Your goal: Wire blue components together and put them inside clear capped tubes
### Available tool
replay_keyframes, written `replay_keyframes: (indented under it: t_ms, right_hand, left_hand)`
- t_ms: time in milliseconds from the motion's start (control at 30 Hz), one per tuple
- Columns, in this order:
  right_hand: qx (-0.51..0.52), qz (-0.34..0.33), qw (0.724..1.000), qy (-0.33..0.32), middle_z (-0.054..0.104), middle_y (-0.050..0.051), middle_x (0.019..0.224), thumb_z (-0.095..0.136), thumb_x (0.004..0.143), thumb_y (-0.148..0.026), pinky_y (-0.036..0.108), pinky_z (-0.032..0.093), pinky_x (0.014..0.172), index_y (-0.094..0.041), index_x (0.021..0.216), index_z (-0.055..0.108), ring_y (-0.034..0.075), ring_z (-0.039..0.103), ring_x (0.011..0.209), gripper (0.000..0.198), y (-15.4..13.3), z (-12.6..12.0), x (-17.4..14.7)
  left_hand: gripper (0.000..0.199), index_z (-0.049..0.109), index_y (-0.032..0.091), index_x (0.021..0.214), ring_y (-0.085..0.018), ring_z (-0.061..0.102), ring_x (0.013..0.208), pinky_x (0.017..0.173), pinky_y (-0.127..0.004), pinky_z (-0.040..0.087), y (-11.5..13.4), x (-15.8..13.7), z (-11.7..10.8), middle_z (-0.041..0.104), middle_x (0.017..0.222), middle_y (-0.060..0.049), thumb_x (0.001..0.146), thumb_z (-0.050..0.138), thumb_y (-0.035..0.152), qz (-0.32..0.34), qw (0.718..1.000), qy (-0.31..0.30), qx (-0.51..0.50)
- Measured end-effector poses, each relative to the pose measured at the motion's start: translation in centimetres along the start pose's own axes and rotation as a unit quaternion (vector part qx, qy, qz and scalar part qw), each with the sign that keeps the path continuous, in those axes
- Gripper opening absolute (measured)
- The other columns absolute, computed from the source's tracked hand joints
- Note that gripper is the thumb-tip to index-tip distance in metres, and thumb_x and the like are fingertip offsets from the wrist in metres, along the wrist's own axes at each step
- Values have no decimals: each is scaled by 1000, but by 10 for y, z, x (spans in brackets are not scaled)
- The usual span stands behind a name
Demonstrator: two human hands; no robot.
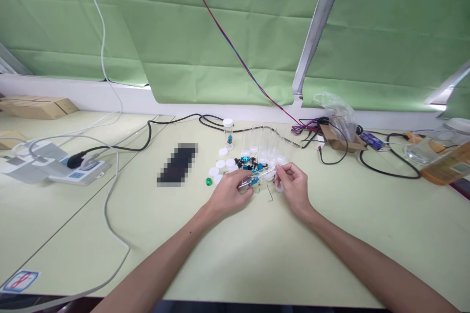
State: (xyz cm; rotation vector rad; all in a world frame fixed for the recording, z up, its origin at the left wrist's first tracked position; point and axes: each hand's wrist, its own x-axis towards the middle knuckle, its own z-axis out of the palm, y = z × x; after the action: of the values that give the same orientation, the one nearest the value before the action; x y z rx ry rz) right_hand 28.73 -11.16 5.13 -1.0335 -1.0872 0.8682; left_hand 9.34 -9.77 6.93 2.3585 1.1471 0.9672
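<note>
My left hand (231, 189) is closed around a clear plastic tube (253, 182) with a blue piece showing in it. The tube lies tilted, its far end rising toward the right. Just past that end, my right hand (293, 185) pinches with thumb and forefinger; what sits in the pinch is too small to make out. Beneath and behind the hands lies a pile of small blue and black parts (246, 161). White round caps (220, 164) are scattered left of the pile. A bent thin metal rod (270, 193) rests between the hands.
A capped clear tube (228, 134) stands upright behind the pile, and a green cap (209, 181) lies left. Farther left are a blurred dark rectangle (178, 164) and a power strip (79, 171) with cables. At right sit a cardboard box (341, 139) and an orange bottle (446, 166).
</note>
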Motion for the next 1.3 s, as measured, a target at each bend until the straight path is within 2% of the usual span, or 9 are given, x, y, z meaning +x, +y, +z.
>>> replay_keyframes:
  t_ms: [400, 567, 733, 967, 1300]
  right_hand:
    - [-3, 14, 999, -38, 56, -3, 56, 68, 84, -41, 23, 41, 47, -19, 70, 54, 9, 52, 47, 29, 1, 1, -2]
    - [18, 42, 994, -97, 59, -2, 60, 68, 83, -42, 23, 40, 44, -19, 77, 59, 10, 53, 46, 25, -3, -2, 3]
    - [48, 89, 979, -178, 63, 1, 65, 69, 81, -43, 22, 37, 39, -16, 80, 66, 11, 54, 46, 27, -7, -5, 8]
    - [119, 186, 939, -265, 62, -1, 65, 74, 78, -33, 18, 34, 34, -14, 85, 69, 7, 52, 43, 21, -3, -11, 14]
    - [142, 199, 928, -282, 62, -2, 61, 75, 78, -29, 16, 33, 34, -14, 77, 64, 6, 51, 40, 18, 0, -13, 14]
  left_hand:
    - [32, 66, 18, 101, -13, 55, 62, 61, -25, 42, -1, 1, -2, 67, 79, -2, 72, 56, 10, -1, 1000, -14, 6]
    - [29, 67, 18, 97, -12, 54, 61, 60, -24, 40, -4, 6, -10, 66, 76, -1, 71, 57, 9, 14, 1000, -24, 5]
    - [34, 67, 17, 99, -11, 52, 61, 58, -23, 38, -7, 7, -13, 65, 76, 0, 69, 56, 7, 35, 999, -32, 2]
    - [33, 67, 18, 100, -12, 51, 62, 59, -24, 38, -9, 3, -11, 62, 74, 0, 71, 55, 8, 56, 997, -49, 4]
    - [37, 66, 18, 105, -12, 54, 63, 61, -24, 42, -10, 0, -10, 66, 81, -1, 70, 56, 8, 54, 997, -57, 0]
